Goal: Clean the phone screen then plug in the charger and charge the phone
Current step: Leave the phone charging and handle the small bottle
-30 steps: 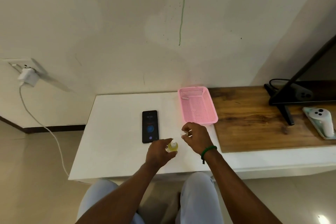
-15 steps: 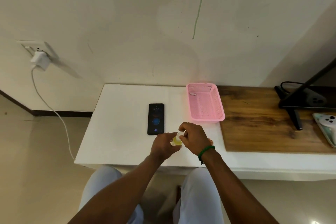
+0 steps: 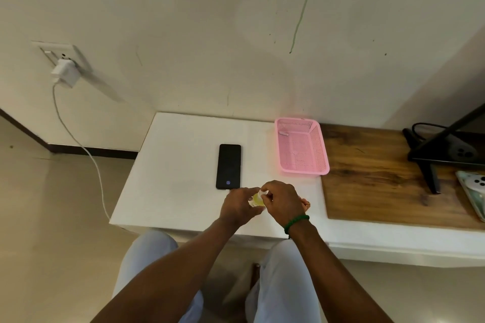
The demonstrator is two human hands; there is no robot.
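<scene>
— Phone (image 3: 228,166)?
— Flat, black, glossy slab, lying on smooth white table (image 3: 170,178).
— Hands?
— At near end of phone: left hand (image 3: 240,207) curled around small yellow bottle (image 3: 256,200), right hand (image 3: 282,203) pinching its white top (fingers bent tight).

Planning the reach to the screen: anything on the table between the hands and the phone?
Nothing visible. The left hand and right hand hold a yellow bottle just short of the phone; only bare table lies between. The pink basket sits off to its right.
</scene>
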